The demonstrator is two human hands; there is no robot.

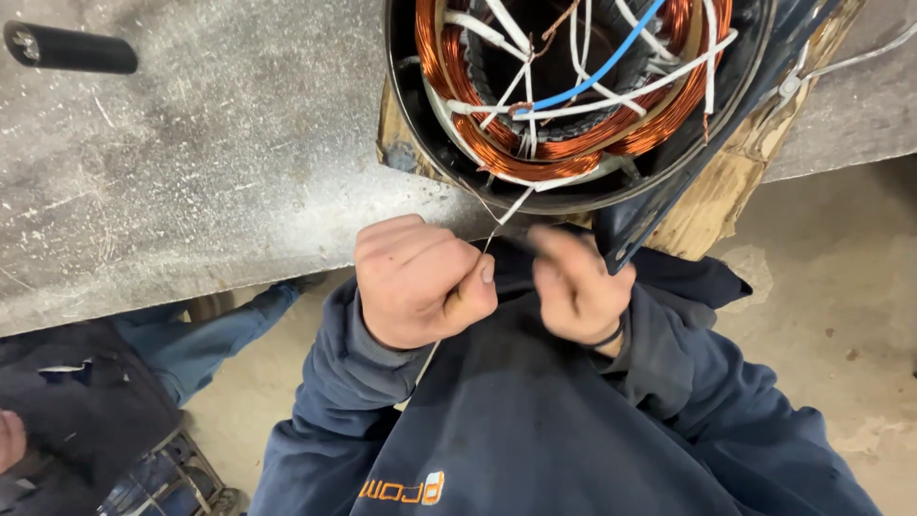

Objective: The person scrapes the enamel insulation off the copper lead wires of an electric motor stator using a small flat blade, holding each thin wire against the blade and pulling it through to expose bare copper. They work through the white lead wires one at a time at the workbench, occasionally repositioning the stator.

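- Left hand (420, 282): closed into a fist just below the bench edge, thumb pressed against the forefinger, pinching a thin white cord (504, 218) that runs up to the motor and trails down past the wrist.
- Right hand (573, 282): blurred, fingers curled in toward the palm just beside the left hand; grip on the cord not discernible; dark band at the wrist.
- Thin white cord: taut between the left thumb and the lower rim of the winding, slanting up and to the right.
- Motor stator (573, 105): round black housing resting on the bench directly above both hands, open face toward the camera, ringed with copper winding (458, 91) bound with white lacing; blue lead (597, 69) crossing the centre.
- Wooden block (712, 205): beneath the housing, at the bench edge, worn and splintered.
- Grey metal bench (220, 172): scratched and dusty, extending left from the housing.
- Black cylindrical handle (69, 48): lying at the far left of the bench, well apart from the hands.
- Navy sweatshirt sleeves (334, 382): covering both forearms; concrete floor below.
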